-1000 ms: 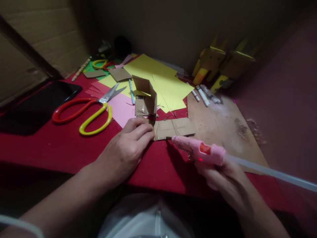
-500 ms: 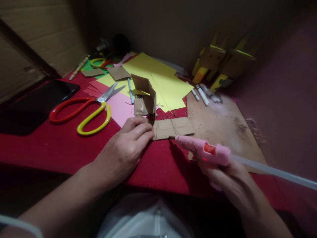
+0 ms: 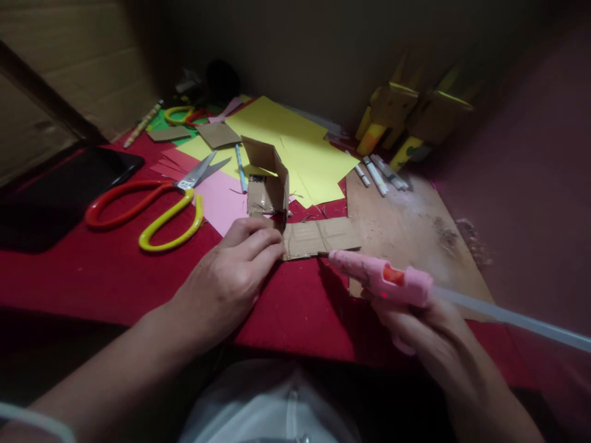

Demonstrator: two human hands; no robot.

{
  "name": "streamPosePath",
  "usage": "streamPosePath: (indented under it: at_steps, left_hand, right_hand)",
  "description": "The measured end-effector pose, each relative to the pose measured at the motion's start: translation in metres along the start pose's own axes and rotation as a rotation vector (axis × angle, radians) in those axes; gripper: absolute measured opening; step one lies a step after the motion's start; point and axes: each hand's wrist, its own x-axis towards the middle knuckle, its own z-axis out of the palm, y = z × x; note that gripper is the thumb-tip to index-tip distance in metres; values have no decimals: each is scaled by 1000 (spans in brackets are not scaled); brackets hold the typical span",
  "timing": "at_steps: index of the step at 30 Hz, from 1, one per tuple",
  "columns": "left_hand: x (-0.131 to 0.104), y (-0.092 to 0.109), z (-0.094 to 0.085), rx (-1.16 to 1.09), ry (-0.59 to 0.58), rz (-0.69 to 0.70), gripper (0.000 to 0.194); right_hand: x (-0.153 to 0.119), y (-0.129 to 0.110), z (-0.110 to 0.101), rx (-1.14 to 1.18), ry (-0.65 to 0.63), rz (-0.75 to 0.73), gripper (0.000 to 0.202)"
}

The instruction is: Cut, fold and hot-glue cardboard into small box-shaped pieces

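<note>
My left hand [image 3: 240, 264] is closed on the left end of a folded cardboard piece [image 3: 321, 237], holding it against the red tabletop. One part of the cardboard stands up as a bent box shape behind my fingers; a flat flap stretches to the right. In my right hand [image 3: 410, 326] is a pink glue gun [image 3: 381, 278], with a long clear glue stick [image 3: 508, 317] coming out of its back and a small red light lit. Its dark nozzle touches or nearly touches the flap's front edge. My left fingertips are partly hidden.
Large scissors [image 3: 170, 197] with red and yellow handles lie left, beside a dark tablet-like slab [image 3: 69, 197]. Yellow paper [image 3: 295, 147] and pink paper [image 3: 224, 200] spread behind. Several markers [image 3: 376, 175] rest on a wooden board [image 3: 415, 240]. Two cardboard figures [image 3: 392, 111] stand at the back right.
The glue gun's nozzle has shifted slightly right along the flap's front edge. My left hand keeps its hold on the cardboard. The whole view has moved a little.
</note>
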Motion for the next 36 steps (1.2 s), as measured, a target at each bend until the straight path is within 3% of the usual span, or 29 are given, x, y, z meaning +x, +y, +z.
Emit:
streamPosePath:
  at_steps: [20,29,36]
  left_hand:
    - [1,0,1,-6,-4,3,22]
    - [1,1,0,0,0,11,22]
    - [1,2,1,6,-3,23,22]
  right_hand:
    - [-5,7,-6,57,50,14,39]
    - [-5,0,-4,40,17,69,41]
    - [0,-3,2,58,16,32,38]
